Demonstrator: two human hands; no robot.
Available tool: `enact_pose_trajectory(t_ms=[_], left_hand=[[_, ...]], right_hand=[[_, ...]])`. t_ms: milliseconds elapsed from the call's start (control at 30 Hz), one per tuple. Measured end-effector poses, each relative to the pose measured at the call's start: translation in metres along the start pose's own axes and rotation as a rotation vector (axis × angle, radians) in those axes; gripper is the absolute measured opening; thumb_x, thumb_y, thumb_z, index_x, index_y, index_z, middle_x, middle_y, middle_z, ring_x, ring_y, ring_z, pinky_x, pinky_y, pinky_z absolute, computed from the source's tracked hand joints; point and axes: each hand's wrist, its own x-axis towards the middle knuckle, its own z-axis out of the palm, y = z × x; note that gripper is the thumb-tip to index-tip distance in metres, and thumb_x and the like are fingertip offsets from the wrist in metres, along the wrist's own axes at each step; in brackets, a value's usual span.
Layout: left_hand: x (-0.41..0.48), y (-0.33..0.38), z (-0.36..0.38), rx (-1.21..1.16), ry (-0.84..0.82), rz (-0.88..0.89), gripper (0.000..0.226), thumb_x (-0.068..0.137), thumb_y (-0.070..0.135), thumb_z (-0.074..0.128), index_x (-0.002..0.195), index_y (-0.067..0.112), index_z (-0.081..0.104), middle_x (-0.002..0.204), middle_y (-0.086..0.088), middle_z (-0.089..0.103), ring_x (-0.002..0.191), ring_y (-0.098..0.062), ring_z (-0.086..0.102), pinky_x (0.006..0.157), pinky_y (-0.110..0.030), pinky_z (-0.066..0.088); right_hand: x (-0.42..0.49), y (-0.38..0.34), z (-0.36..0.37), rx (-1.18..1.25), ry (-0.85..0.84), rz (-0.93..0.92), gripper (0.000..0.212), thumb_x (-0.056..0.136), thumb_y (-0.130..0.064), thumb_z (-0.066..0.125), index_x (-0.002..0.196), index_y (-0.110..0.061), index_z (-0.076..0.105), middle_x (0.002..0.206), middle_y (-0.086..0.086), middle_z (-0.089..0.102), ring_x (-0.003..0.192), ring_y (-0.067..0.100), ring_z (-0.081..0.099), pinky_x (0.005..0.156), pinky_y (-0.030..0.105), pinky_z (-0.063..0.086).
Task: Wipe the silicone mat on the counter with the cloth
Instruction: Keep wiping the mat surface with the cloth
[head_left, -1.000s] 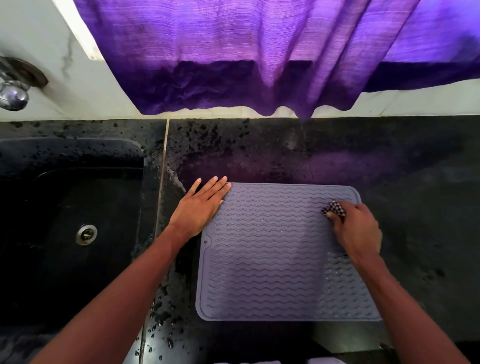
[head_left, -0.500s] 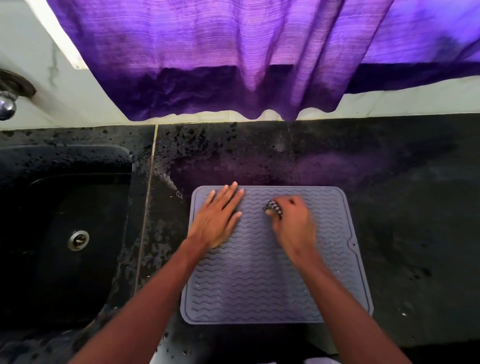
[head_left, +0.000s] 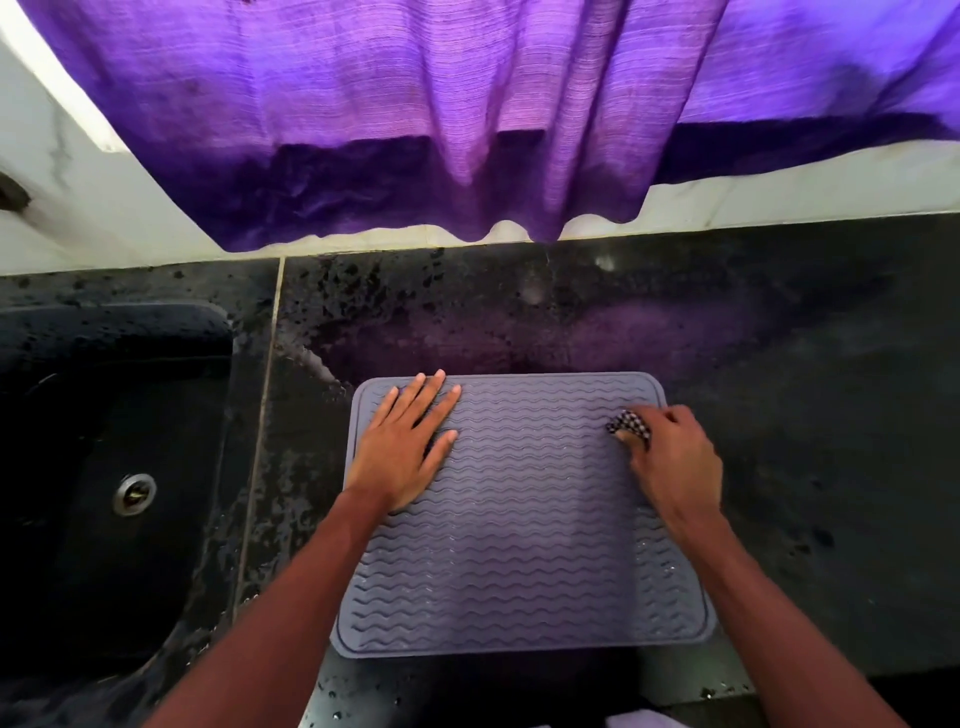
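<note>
Dim frame. Daylight reaches you from 12 o'clock through the purple curtain (head_left: 415, 104), casting a violet sheen on the counter (head_left: 597, 332). Sink (head_left: 104, 415) at 9 o'clock is nearly black. Edges bow and look slightly soft.

The mat (head_left: 519, 545) lies on the counter (head_left: 805, 415), right of the sink (head_left: 78, 545). On the mat rest the left hand (head_left: 402, 452) and the right hand (head_left: 675, 460) with the cloth (head_left: 629, 423).

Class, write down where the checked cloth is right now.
In the head view, the checked cloth is bunched in the right hand near the far right corner of the silicone mat, opposite the flat left hand.
</note>
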Motion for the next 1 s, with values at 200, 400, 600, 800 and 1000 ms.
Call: enact_pose_trajectory(t_ms=[200,400,600,800,1000], left_hand=[[0.0,0.002,-0.001,-0.023,0.008,-0.008,0.06,0.107,0.052,0.023,0.162,0.03,0.018,0.17,0.006,0.012,0.157,-0.014,0.007,0.127,-0.038,0.005],[-0.02,0.012,-0.001,-0.211,0.246,-0.181,0.053,0.104,0.038,0.04,0.147,0.009,0.051,0.161,-0.006,0.039,0.145,-0.022,0.041,0.117,-0.042,0.039],[-0.095,0.019,-0.001,-0.206,0.298,-0.392,0.07,0.098,0.056,0.044,0.147,0.007,0.051,0.158,-0.004,0.043,0.145,-0.023,0.042,0.118,-0.045,0.036],[-0.117,0.023,-0.002,0.077,0.028,-0.428,0.095,0.093,0.08,0.02,0.163,0.015,0.014,0.171,0.001,0.01,0.157,-0.021,0.006,0.126,-0.05,0.002],[-0.116,0.025,-0.004,0.098,-0.025,-0.429,0.096,0.096,0.077,0.013,0.16,0.007,0.019,0.17,-0.007,0.014,0.157,-0.025,0.01,0.124,-0.057,0.012]], right_hand=[[0.008,0.031,-0.012,-0.016,0.042,0.067,0.025,0.085,-0.032,0.067,0.108,-0.022,0.066,0.099,0.008,0.055,0.089,0.036,0.059,0.068,0.044,0.052],[0.005,0.029,-0.005,0.227,0.07,0.118,0.027,0.085,-0.038,0.067,0.104,-0.018,0.066,0.093,0.013,0.063,0.086,0.035,0.061,0.073,0.037,0.046],[-0.015,-0.023,0.013,0.468,-0.042,0.059,0.027,0.083,-0.046,0.067,0.094,-0.021,0.067,0.086,-0.001,0.069,0.084,0.021,0.063,0.075,0.037,0.051],[-0.041,-0.124,0.047,0.452,-0.146,-0.235,0.029,0.084,-0.038,0.071,0.107,-0.02,0.067,0.096,-0.004,0.059,0.086,0.013,0.055,0.073,0.024,0.038],[-0.06,-0.208,0.074,0.279,-0.207,-0.397,0.031,0.088,-0.039,0.064,0.115,-0.023,0.06,0.111,0.004,0.055,0.093,0.025,0.06,0.076,0.039,0.053]])
